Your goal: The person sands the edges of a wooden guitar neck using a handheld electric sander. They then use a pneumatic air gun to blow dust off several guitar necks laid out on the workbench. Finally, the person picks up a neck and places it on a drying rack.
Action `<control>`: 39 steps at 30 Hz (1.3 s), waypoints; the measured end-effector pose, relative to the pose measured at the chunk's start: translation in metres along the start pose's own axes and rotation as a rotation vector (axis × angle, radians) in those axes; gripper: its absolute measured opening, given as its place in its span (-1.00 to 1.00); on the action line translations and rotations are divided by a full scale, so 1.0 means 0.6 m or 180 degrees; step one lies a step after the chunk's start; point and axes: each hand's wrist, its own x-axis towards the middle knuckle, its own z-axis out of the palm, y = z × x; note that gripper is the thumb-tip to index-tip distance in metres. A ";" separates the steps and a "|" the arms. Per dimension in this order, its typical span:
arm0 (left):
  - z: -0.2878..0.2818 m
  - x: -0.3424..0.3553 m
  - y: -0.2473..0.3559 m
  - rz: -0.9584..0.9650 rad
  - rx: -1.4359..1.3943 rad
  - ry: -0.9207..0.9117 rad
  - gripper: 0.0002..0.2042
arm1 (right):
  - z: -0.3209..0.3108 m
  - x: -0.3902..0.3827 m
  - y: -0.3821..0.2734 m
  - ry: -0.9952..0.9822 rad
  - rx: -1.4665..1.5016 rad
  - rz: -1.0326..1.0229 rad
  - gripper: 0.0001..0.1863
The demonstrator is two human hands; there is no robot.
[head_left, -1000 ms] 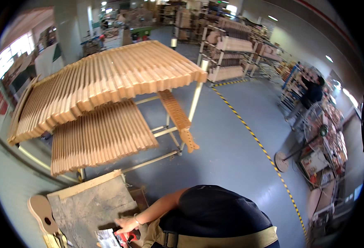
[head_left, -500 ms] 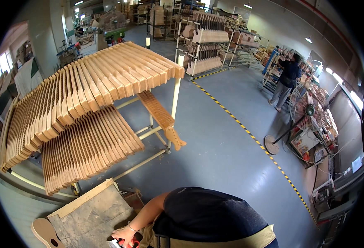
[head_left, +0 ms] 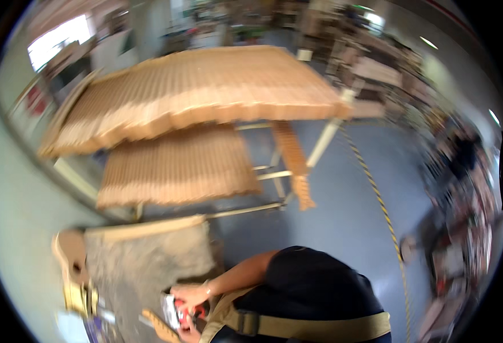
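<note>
My right hand (head_left: pixel 191 295), with a band at the wrist, reaches in from the right over the bench. Its fingers are wrapped round a red tool (head_left: pixel 181 313) with a silver-white edge, too blurred to name its kind. Just below, part of my left hand (head_left: pixel 189 332) shows at the lower edge, close to the tool; its fingers are smeared. Beside the tool lies a narrow, light wooden piece (head_left: pixel 161 327) with a shaped edge. Under the hands spreads a dusty grey-brown bench top (head_left: pixel 148 257) with a pale wooden strip (head_left: pixel 145 229) along its far side.
Beyond the bench stands a rack (head_left: pixel 321 143) with two tiers of wooden guitar necks (head_left: pixel 205 86). One darker neck (head_left: pixel 290 154) hangs at its right. A curved wooden piece with a hole (head_left: pixel 71 257) lies left of the bench. A person (head_left: pixel 463 151) stands far right, past a striped floor line (head_left: pixel 377 188).
The view has swung, shifting rack and bench in the picture and blurring them. My left hand and the light wooden piece have come into view. My right hand stays on the red tool.
</note>
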 end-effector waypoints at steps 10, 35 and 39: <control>-0.071 -0.112 -0.029 -0.0913 -0.1103 0.0886 -0.45 | -0.008 0.101 0.016 -0.0416 0.0201 0.0530 -0.62; 0.001 -0.140 -0.040 -0.0370 0.1633 0.2103 -0.81 | 0.281 0.818 -0.162 0.0448 -0.3854 -0.1894 -0.48; 0.002 -0.144 -0.046 -0.0316 0.1612 0.2098 -0.80 | 0.255 0.814 -0.169 0.0588 -0.2974 -0.2631 -0.52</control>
